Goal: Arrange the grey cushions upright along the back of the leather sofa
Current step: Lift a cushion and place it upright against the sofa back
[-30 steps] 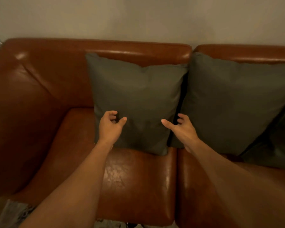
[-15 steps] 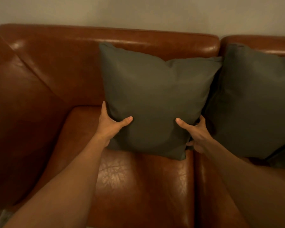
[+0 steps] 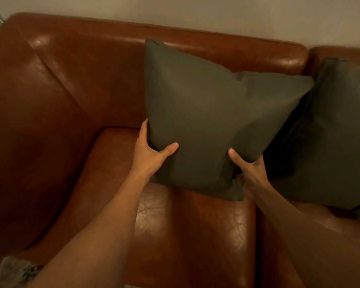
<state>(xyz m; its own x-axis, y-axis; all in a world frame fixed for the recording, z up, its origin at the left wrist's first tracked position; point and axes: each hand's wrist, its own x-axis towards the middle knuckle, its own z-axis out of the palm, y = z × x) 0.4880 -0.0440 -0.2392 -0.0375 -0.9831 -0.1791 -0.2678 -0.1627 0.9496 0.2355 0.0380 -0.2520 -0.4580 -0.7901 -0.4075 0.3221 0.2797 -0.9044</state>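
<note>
A grey cushion [image 3: 212, 113] stands upright, a little tilted, against the backrest of the brown leather sofa [image 3: 75, 84]. My left hand [image 3: 150, 152] grips its lower left edge, thumb on the front face. At the lower right edge my right hand [image 3: 247, 167] grips it too, fingers tucked behind. A second grey cushion [image 3: 333, 132] leans against the backrest just to the right, touching the first.
The sofa's left armrest [image 3: 23, 142] rises at the left, with bare seat between it and the held cushion. A pale wall [image 3: 195, 9] runs behind the sofa. A patterned rug corner [image 3: 13, 271] shows at the bottom left.
Both hands went from hovering apart in front of the cushion to gripping its lower edges. The view has shifted left, so the cushion now sits further right in the frame.
</note>
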